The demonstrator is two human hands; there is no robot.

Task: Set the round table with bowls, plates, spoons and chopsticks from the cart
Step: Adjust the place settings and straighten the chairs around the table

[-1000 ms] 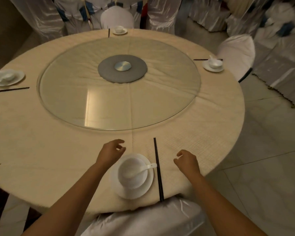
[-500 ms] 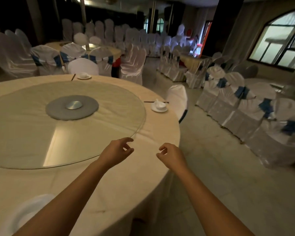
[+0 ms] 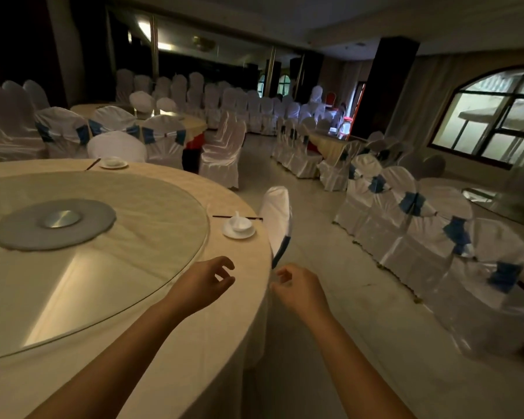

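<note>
The round table point(image 3: 152, 313) with its cream cloth fills the left half of the view. My left hand point(image 3: 203, 282) hovers over the table's right edge, fingers loosely curled, holding nothing. Just past that edge, above the floor, my right hand point(image 3: 300, 288) hangs empty with loosely curled fingers. A white plate point(image 3: 239, 233) carrying a bowl and spoon point(image 3: 238, 223) sits at the right rim, dark chopsticks point(image 3: 221, 216) behind it. A second place setting point(image 3: 113, 163) with chopsticks point(image 3: 93, 164) lies at the far rim. No cart is in view.
A glass turntable point(image 3: 127, 237) with a grey centre pad point(image 3: 53, 224) covers the table's middle. A white-covered chair point(image 3: 277, 219) stands at the right setting, another chair point(image 3: 117, 146) at the far one. Rows of covered chairs point(image 3: 406, 234) line the right; tiled floor point(image 3: 330, 297) lies between.
The view has swung up and to the right, away from the near setting of plate, bowl, spoon and chopsticks. Both empty hands moved with it toward the table's right edge.
</note>
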